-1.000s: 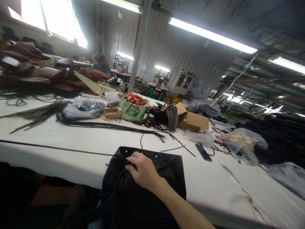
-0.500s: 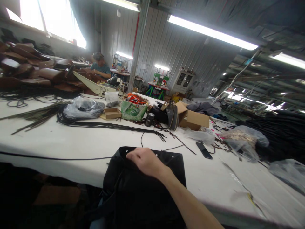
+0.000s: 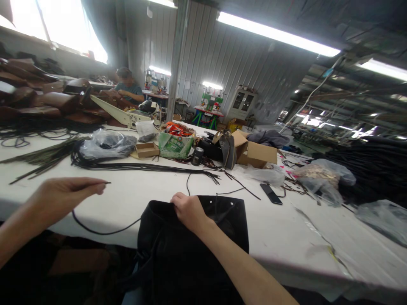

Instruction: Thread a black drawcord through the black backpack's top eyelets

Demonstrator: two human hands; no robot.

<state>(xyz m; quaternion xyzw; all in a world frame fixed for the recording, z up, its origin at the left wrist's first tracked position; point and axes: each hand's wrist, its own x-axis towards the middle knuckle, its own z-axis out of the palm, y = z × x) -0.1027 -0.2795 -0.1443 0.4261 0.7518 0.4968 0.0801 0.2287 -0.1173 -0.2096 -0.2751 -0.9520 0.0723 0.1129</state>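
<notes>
A black bag (image 3: 222,228) lies at the near edge of the white table (image 3: 133,190), its top rim studded with small eyelets. My right hand (image 3: 188,210) grips that rim near its left corner, fingers closed on the fabric. My left hand (image 3: 65,192) is raised at the left, pinching the end of a thin black cord (image 3: 101,231). The cord sags in a loop below the hand and runs to the bag's left side.
A long bundle of black cords (image 3: 143,168) stretches across the table behind the bag. Further back are plastic bags (image 3: 106,144), a green box (image 3: 176,144), cardboard boxes (image 3: 254,154) and a phone (image 3: 271,193). Brown leather pieces (image 3: 38,101) pile at left. A person (image 3: 127,87) works behind them.
My left hand has come into view holding the cord's end, and the cord now hangs slack instead of lying straight. My right hand shifted up along the bag's rim.
</notes>
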